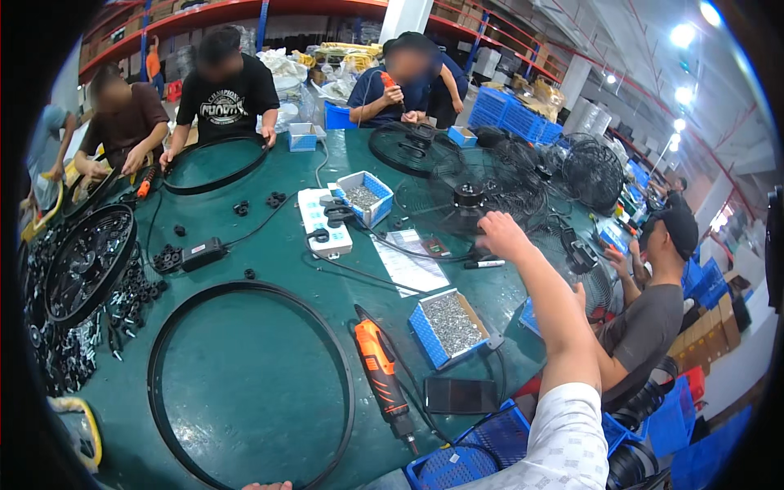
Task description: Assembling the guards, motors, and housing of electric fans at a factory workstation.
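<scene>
My right arm stretches far across the green table [245,367]. At its end, my right hand [500,235] is at the near edge of a black wire fan guard [445,196] with a motor at its middle. Its fingers are bent and apart from the thumb, and I see nothing held between them. Only a few fingertips of my left hand [268,486] show at the lower edge, beside the near side of a large black ring [349,384] lying flat; their grip is cut off. Right of the ring lies an orange electric screwdriver [377,363].
Near me are a blue-and-white box of screws [451,325], a black phone [460,396] and a blue crate [506,433]. A white power strip [322,222] with cables lies mid-table, beside another screw box [365,198]. Black parts pile up left [73,335]. Several people work around the table.
</scene>
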